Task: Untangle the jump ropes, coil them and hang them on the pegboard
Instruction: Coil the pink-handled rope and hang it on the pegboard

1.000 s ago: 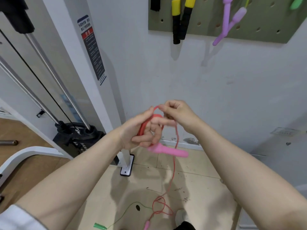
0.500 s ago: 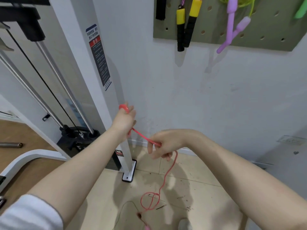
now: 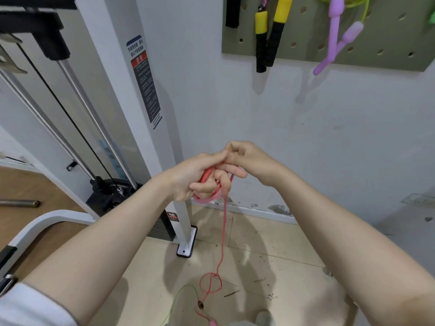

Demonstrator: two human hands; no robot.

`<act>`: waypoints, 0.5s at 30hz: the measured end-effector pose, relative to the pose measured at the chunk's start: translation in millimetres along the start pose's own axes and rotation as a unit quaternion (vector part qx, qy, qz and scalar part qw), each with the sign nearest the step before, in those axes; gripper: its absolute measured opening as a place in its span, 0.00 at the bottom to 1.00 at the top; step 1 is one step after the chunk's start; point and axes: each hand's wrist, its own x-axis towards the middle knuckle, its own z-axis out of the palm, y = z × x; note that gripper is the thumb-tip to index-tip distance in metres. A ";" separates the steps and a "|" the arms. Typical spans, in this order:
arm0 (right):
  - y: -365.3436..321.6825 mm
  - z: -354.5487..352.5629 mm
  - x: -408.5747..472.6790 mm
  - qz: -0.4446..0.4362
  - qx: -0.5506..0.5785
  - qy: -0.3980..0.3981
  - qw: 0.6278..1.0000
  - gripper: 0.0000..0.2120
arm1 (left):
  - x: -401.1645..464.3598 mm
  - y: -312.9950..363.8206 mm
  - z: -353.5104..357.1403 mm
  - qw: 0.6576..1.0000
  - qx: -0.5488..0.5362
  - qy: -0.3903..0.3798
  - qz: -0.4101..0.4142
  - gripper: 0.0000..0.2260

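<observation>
My left hand (image 3: 196,178) grips several coils of a red jump rope (image 3: 224,222) together with its pink handle, whose end peeks out below the fingers. My right hand (image 3: 244,158) meets it from the right and pinches the rope at the top of the coil. From the hands the rope's loose tail drops straight to the floor, makes a loop and ends at a second pink handle (image 3: 213,322). A thin green rope (image 3: 179,300) lies on the floor beside it. The olive pegboard (image 3: 386,45) hangs on the wall at the top right.
On the pegboard hang a yellow-and-black handled rope (image 3: 268,36), a purple-handled rope (image 3: 336,41) and a black strap (image 3: 233,12). A cable weight machine (image 3: 103,128) with a white post and foot plate (image 3: 187,248) stands to the left. Beige floor tiles lie below.
My hands, spread apart half a second ago with a rope length stretched between them, have come back together at chest height, laying another turn on the coil. The loose tail on the floor is shorter.
</observation>
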 end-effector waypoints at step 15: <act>44.5 22.0 -35.1 0.195 -0.274 -0.237 0.911 0.19 | 17.2 11.9 -36.3 0.877 -0.189 0.366 0.248 0.23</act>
